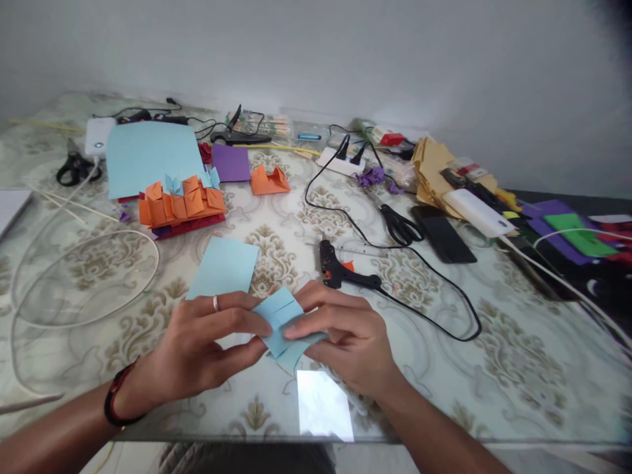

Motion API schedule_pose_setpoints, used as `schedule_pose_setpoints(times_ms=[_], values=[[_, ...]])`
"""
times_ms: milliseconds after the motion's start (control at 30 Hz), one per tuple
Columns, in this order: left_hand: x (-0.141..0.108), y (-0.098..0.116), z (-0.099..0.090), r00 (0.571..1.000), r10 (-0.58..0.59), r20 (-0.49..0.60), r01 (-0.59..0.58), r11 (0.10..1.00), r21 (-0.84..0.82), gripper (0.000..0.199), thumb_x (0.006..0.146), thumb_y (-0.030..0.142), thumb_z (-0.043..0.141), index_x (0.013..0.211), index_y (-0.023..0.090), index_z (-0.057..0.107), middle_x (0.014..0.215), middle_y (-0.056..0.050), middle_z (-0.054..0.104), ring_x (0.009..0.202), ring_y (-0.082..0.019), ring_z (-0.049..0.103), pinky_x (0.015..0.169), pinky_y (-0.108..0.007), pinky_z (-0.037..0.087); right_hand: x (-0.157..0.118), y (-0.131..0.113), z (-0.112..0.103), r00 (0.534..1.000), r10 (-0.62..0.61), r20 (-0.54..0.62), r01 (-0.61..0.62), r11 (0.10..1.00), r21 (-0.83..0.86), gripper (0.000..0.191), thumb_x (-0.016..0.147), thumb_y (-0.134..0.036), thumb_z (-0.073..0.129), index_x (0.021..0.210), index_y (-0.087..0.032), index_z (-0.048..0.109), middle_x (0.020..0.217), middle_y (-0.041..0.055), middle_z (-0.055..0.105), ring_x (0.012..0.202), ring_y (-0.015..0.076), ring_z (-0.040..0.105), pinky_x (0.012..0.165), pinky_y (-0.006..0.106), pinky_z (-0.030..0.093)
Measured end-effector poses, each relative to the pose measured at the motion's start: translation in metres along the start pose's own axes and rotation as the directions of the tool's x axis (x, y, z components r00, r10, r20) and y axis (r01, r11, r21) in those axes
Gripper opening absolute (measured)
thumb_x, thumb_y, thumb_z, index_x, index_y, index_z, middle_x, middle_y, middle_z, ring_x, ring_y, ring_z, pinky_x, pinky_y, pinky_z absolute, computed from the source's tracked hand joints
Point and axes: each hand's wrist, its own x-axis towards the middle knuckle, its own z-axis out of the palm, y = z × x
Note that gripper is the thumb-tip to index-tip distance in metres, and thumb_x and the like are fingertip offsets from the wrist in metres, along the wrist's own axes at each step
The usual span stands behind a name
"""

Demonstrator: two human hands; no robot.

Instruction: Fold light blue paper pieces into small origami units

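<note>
A small folded light blue paper [280,315] is held between both hands above the near part of the table. My left hand [210,342] pinches its left side, with a ring on one finger and a dark bracelet at the wrist. On the paper's right side, the fingers of my right hand [348,332] press and grip it; a loose flap shows below. Another light blue sheet [224,266] lies flat just behind my left hand. Folded orange pieces [182,204] stand in a row at the back left, and a single orange piece [269,180] sits to their right.
A black glue gun [340,266] with a looping cord lies beyond my right hand. Scissors [401,225] and a phone [443,234] are farther right. White cables [158,257] curl at left. A power strip [340,161] lies at the back.
</note>
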Motion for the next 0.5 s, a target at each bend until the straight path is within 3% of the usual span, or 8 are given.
schedule_pose_setpoints(times_ms=[100,333,500], values=[[0.0006,0.0010,-0.0011,1.000,0.009,0.022,-0.009,1.000,0.028,0.011,0.093,0.017,0.068,0.098,0.026,0.071,0.089,-0.001,0.079,0.066,-0.012,0.074,0.055,-0.019,0.058,0.0000,-0.0020,0.0012,1.000,-0.027,-0.003,0.027,1.000,-0.016,0.024,0.082,-0.009,0.082,0.101,-0.024,0.083,0.088,0.0057,0.074,0.080,0.0188,0.068,0.071,0.034,0.057],[-0.0029,0.0056,-0.0015,0.999,0.007,-0.050,-0.003,0.996,0.091,0.005,0.093,0.023,0.071,0.096,0.027,0.072,0.078,0.001,0.079,0.065,-0.015,0.076,0.055,-0.021,0.061,-0.0012,-0.0053,0.0011,0.998,-0.022,-0.058,0.020,0.999,-0.026,0.023,0.083,-0.010,0.082,0.100,-0.024,0.082,0.087,0.0058,0.075,0.081,0.0203,0.070,0.071,0.036,0.058],[-0.0038,0.0100,-0.0023,0.999,0.004,-0.054,0.002,0.994,0.113,0.002,0.093,0.026,0.070,0.091,0.025,0.071,0.083,-0.001,0.080,0.063,-0.014,0.075,0.055,-0.022,0.062,-0.0009,-0.0054,0.0017,0.997,-0.028,-0.071,0.028,1.000,0.010,0.023,0.081,-0.008,0.082,0.098,-0.023,0.081,0.084,0.0050,0.076,0.077,0.0195,0.070,0.069,0.036,0.058]])
